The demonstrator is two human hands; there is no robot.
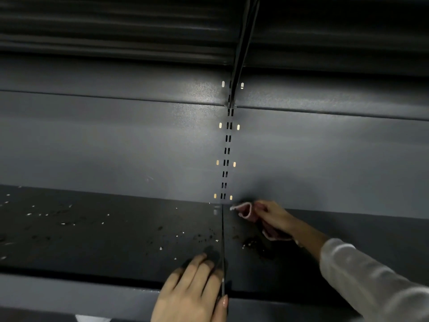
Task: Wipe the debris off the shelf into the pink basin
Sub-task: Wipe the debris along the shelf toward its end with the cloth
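A dark grey metal shelf (116,247) runs across the lower half of the view. Pale and dark bits of debris (204,237) lie scattered on it, with a denser dark pile (253,244) right of the seam. My right hand (272,218) is at the back of the shelf against the rear panel, shut on a dark red cloth (246,210) with a pale edge. My left hand (195,289) rests flat on the front part of the shelf beside the seam, fingers together and holding nothing. The pink basin is not in view.
A slotted upright (226,149) runs down the rear panel to the seam (222,252) between two shelf boards. Another shelf (116,31) hangs overhead. The shelf's raised front lip (69,291) lies nearest me. A pale scrap (91,318) shows at the bottom edge.
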